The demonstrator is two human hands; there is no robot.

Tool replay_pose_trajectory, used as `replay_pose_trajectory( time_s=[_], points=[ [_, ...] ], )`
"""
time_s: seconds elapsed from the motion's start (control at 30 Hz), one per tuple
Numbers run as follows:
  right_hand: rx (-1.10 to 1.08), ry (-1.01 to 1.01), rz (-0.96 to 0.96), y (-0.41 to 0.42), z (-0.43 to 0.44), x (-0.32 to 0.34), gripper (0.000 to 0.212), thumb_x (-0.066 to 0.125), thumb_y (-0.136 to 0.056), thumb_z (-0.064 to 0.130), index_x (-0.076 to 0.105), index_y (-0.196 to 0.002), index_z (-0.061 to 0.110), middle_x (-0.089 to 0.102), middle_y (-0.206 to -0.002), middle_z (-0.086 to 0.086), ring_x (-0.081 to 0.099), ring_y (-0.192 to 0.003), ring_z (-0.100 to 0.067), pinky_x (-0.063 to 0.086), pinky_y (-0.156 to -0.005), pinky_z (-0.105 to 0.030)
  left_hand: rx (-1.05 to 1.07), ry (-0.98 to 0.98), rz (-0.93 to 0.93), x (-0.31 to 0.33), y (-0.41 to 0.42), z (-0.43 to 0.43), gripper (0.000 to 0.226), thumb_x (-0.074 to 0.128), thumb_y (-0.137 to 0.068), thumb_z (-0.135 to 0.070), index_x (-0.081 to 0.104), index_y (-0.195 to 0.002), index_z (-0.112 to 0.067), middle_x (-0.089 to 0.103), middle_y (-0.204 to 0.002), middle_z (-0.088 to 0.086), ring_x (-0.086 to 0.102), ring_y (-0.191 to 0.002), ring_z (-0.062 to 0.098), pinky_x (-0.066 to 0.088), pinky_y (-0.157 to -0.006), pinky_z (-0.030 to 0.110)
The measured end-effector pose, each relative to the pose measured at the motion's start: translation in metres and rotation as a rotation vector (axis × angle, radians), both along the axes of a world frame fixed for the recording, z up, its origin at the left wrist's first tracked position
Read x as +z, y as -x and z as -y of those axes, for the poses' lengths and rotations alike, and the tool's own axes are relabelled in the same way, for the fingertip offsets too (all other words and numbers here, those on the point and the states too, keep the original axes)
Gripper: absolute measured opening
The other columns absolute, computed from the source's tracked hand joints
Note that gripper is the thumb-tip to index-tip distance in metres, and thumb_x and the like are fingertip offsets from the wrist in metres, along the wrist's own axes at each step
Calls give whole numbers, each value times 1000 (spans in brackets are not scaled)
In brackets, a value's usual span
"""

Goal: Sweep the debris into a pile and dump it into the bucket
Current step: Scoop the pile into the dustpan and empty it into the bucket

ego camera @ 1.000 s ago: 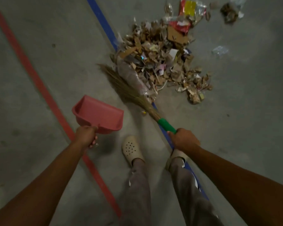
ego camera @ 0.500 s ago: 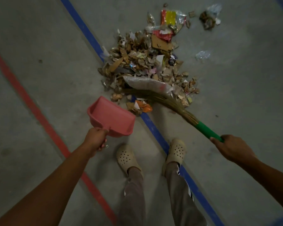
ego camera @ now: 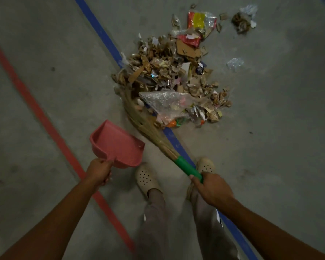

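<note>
Pink dustpan (ego camera: 118,145) gripped by left hand (ego camera: 99,171); right hand (ego camera: 212,188) clamps broom (ego camera: 188,168) handle, bristles against debris pile (ego camera: 173,77). No readable text.

**Materials and finish: floor scene**

Floor (ego camera: 270,147): matt grey concrete, faintly mottled. Blue line (ego camera: 101,32) and red line (ego camera: 36,109): flat paint, scuffed.
Dustpan (ego camera: 118,145): pink moulded plastic, smooth, low sheen.
Broom (ego camera: 157,136): dry straw-like bristles; smooth green sleeve on the handle.
Debris pile (ego camera: 169,72): mostly torn brown cardboard and crumpled paper.
Near side: clear plastic bag (ego camera: 165,102), crinkled, glossy.
Far end: shiny wrapper (ego camera: 199,20).
Clogs (ego camera: 145,179): beige, matt, perforated.
</note>
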State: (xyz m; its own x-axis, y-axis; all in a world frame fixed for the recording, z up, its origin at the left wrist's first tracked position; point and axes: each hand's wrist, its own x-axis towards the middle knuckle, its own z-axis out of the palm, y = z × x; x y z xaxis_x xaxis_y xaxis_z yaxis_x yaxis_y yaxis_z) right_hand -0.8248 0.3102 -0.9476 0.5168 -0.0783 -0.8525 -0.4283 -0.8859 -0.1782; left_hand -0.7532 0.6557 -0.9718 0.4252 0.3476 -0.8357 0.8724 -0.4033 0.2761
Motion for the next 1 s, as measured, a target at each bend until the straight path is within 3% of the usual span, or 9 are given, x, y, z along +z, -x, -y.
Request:
replay_pose_trajectory(
  time_s=[0.13,0.2,0.27,0.37,0.43,0.63,1.0],
  points=[
    [171,5,-22,-16,-44,-33,61,31,-100,62,61,-112,10,61,-92,-6,66,-93,-26,49,-71,-33,4,-27,-36,-12,21,-21,33,53,-100,-26,51,-72,-8,46,-57,11,35,-29,13,24,-37,12],
    [266,18,-56,-25,-48,-46,58,28,-105,53,60,-120,7,64,-111,-13,65,-102,-30,50,-76,-34,3,-31,-38,-19,26,-27,36,54,-100,-28,51,-70,-10,45,-52,9,34,-29,13,24,-38,13],
    [238,40,-70,-31,-34,-53,55,27,-107,46,60,-123,4,63,-119,-19,63,-107,-34,52,-84,-37,3,-24,-41,-25,28,-27,37,55,-100,-31,51,-70,-9,45,-50,8,34,-29,13,24,-38,14],
    [-100,128,-93,-30,17,-70,56,41,-99,59,61,-100,6,66,-96,-11,64,-87,-29,54,-80,-37,1,-6,-47,-30,23,-19,36,57,-99,-34,52,-75,-8,47,-55,10,35,-29,13,25,-37,13],
    [-227,211,-104,-27,54,-70,59,44,-95,65,61,-94,8,65,-83,-7,65,-73,-22,59,-72,-36,-11,10,-35,-31,17,-8,36,58,-99,-34,51,-73,-9,46,-54,10,35,-29,13,25,-38,14],
    [-229,260,19,-19,138,-27,53,44,-97,60,59,-77,13,64,-67,-8,64,-60,-24,57,-59,-35,-55,96,7,-28,-12,36,37,57,-99,-37,52,-75,-10,47,-55,12,36,-29,14,24,-35,14],
    [-310,196,149,48,177,14,44,42,-96,60,59,-80,23,60,-60,0,59,-53,-15,41,-48,-26,-147,232,4,-28,-37,113,41,60,-97,-43,55,-75,-8,52,-58,14,38,-39,17,27,-39,17]
  ],
)
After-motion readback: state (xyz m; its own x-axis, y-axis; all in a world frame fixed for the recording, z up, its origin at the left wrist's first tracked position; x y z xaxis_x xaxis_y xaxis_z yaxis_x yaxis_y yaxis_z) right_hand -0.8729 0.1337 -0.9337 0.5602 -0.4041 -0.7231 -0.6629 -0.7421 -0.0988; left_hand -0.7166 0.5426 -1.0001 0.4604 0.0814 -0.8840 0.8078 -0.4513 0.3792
